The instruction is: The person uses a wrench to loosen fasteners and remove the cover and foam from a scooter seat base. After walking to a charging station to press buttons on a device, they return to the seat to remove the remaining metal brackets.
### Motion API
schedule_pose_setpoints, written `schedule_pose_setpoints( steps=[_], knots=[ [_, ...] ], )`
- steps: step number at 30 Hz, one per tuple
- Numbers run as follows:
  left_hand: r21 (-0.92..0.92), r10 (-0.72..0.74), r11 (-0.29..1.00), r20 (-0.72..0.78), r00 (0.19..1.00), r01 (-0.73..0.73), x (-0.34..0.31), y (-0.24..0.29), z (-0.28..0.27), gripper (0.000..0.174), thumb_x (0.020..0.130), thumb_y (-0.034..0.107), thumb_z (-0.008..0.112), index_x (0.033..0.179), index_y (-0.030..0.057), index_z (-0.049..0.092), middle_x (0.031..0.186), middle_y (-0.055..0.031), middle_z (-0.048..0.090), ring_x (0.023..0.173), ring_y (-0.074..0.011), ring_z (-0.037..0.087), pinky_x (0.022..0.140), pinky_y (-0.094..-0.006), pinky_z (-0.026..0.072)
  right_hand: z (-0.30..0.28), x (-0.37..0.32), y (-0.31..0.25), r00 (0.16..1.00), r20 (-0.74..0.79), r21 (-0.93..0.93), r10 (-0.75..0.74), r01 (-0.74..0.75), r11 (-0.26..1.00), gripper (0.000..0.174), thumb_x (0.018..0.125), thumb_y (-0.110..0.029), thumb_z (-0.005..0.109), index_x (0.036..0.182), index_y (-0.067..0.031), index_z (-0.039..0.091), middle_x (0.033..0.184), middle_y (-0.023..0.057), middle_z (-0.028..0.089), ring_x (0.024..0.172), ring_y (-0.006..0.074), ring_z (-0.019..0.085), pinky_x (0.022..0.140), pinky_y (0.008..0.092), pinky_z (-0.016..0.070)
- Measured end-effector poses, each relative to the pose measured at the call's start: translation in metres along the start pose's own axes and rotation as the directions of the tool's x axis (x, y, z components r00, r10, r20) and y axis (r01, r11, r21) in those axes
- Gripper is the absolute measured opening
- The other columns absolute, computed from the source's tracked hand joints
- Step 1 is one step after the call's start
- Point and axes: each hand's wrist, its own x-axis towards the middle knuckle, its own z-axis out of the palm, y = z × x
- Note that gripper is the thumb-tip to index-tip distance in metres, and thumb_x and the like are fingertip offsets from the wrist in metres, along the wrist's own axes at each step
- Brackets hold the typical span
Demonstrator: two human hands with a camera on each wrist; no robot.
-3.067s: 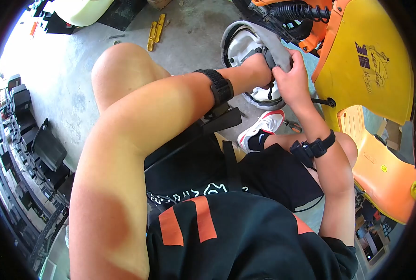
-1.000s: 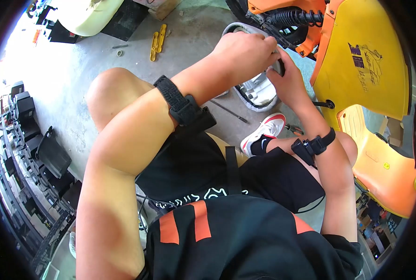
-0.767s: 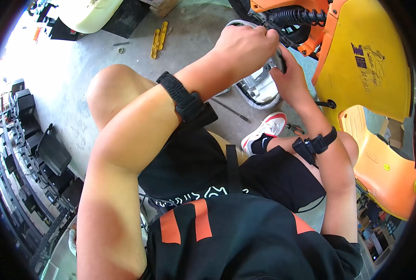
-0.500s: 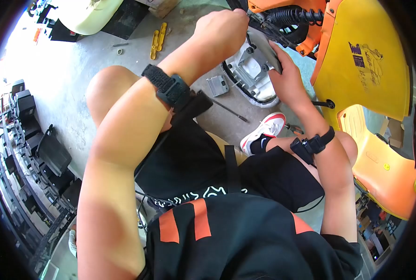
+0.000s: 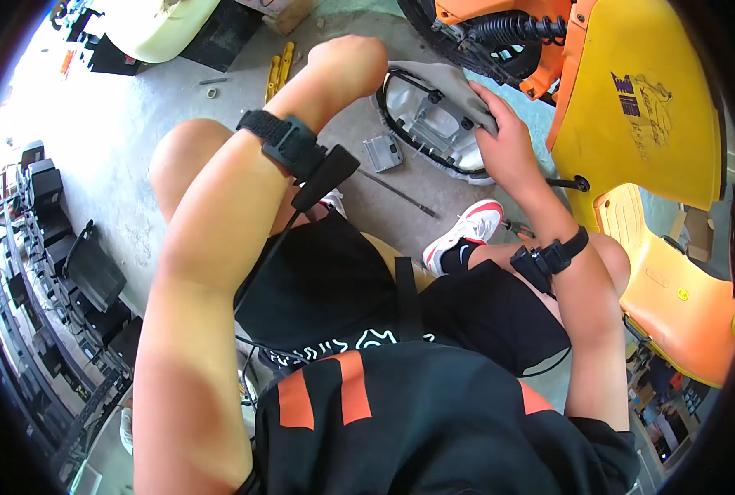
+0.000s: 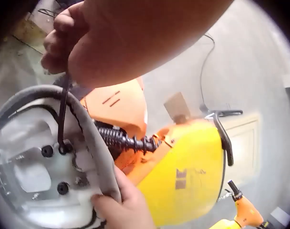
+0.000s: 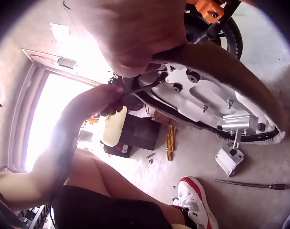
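A grey-covered seat, its white underside with a metal bracket and black rubber feet facing up, leans beside an orange and yellow scooter. My right hand grips its near rim, thumb on the inner side and fingers round the padded cover. My left hand is at the other end of the seat. In the left wrist view it grips a thin dark wrench, whose lower end sits at a fastening on the underside. The right wrist view also shows the wrench reaching from the left fist to the seat.
A small silver metal box and a long dark rod lie on the concrete floor. Yellow bars lie further off. The scooter's yellow panel stands on the right; a row of black parts is on the left.
My left hand has swung from over the seat to up and left, uncovering the underside and the silver box. My right hand stays at the rim; the seat has turned slightly.
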Motion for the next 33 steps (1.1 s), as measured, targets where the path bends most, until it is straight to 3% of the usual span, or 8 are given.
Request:
schedule_pose_setpoints(
  steps=[4,6,14,17,22,25,28,33],
  knots=[
    [-0.129,0.077,0.986,-0.181,0.981,-0.101,0.002,0.007,0.025,0.024,0.091,0.019,0.049,0.094,0.0027,0.067,0.095,-0.0168,0.069,0.088,-0.0369,0.066,0.073,-0.0442,0.0521,-0.004,0.000,0.009,0.996,-0.066,0.022,0.059,-0.058,0.998,0.055,0.075,0.004,0.051,0.129,-0.0068,0.053,0.121,0.0195,0.058,0.111,0.0347,0.058,0.096,0.0361,0.0439],
    [-0.137,-0.098,0.988,-0.238,0.966,0.066,0.002,0.016,0.038,0.029,0.092,0.028,0.052,0.100,0.0042,0.067,0.105,-0.0148,0.067,0.096,-0.0327,0.066,0.079,-0.0402,0.0531,-0.005,0.001,0.007,0.993,-0.075,0.031,0.089,-0.087,0.996,0.054,0.075,0.003,0.051,0.128,-0.0070,0.054,0.122,0.0195,0.059,0.111,0.0344,0.058,0.096,0.0359,0.0442],
    [-0.098,-0.051,0.994,-0.098,0.994,0.042,0.010,0.018,0.060,0.042,0.095,0.039,0.050,0.099,0.0004,0.064,0.100,-0.0184,0.068,0.095,-0.0334,0.066,0.079,-0.0425,0.0523,-0.004,0.001,0.017,0.991,-0.084,0.103,0.103,-0.094,0.990,0.054,0.075,0.003,0.051,0.128,-0.0065,0.054,0.122,0.0185,0.059,0.114,0.0322,0.057,0.098,0.0344,0.0432],
    [-0.110,-0.139,0.982,0.125,0.982,0.153,0.009,0.027,0.066,0.048,0.093,0.047,0.050,0.102,0.0023,0.066,0.106,-0.0164,0.067,0.100,-0.0308,0.065,0.081,-0.0402,0.0519,-0.006,-0.001,0.015,0.993,-0.062,0.099,0.099,-0.093,0.991,0.054,0.075,0.004,0.051,0.129,-0.0060,0.054,0.122,0.0177,0.059,0.114,0.0315,0.057,0.098,0.0341,0.0428],
    [-0.041,-0.064,0.996,0.330,0.942,0.082,0.010,0.033,0.089,0.044,0.094,0.043,0.046,0.110,0.0079,0.068,0.117,-0.0081,0.065,0.110,-0.0262,0.061,0.086,-0.0387,0.0507,-0.006,-0.006,0.004,0.999,-0.018,0.030,0.030,-0.030,0.999,0.056,0.074,0.004,0.052,0.129,-0.0069,0.053,0.123,0.0169,0.058,0.113,0.0317,0.057,0.098,0.0345,0.0434],
    [-0.277,0.016,0.949,0.523,0.852,0.152,0.016,0.035,0.109,0.050,0.096,0.043,0.042,0.106,-0.0007,0.064,0.094,-0.0139,0.068,0.076,-0.0256,0.068,0.067,-0.0391,0.0536,-0.004,-0.008,0.004,0.999,-0.034,0.017,-0.002,0.002,1.000,0.057,0.073,0.004,0.052,0.129,-0.0080,0.054,0.122,0.0171,0.058,0.113,0.0323,0.057,0.097,0.0350,0.0439],
    [-0.391,-0.002,0.881,0.560,0.828,0.266,0.023,0.041,0.139,0.056,0.097,0.046,0.039,0.098,-0.0034,0.064,0.073,-0.0151,0.065,0.060,-0.0257,0.067,0.056,-0.0401,0.0531,-0.003,-0.008,0.002,0.999,-0.035,0.007,-0.005,0.005,1.000,0.057,0.073,0.004,0.053,0.129,-0.0088,0.054,0.122,0.0172,0.058,0.113,0.0328,0.057,0.097,0.0352,0.0441],
    [-0.351,-0.054,0.830,0.723,0.688,0.434,0.014,0.063,0.129,0.049,0.097,0.046,0.040,0.104,0.0026,0.061,0.086,-0.0108,0.068,0.064,-0.0196,0.066,0.054,-0.0330,0.0518,-0.001,-0.008,0.003,0.999,-0.038,0.022,0.012,-0.011,1.000,0.057,0.074,0.004,0.053,0.129,-0.0086,0.054,0.122,0.0175,0.058,0.113,0.0333,0.057,0.097,0.0357,0.0439]
  ],
)
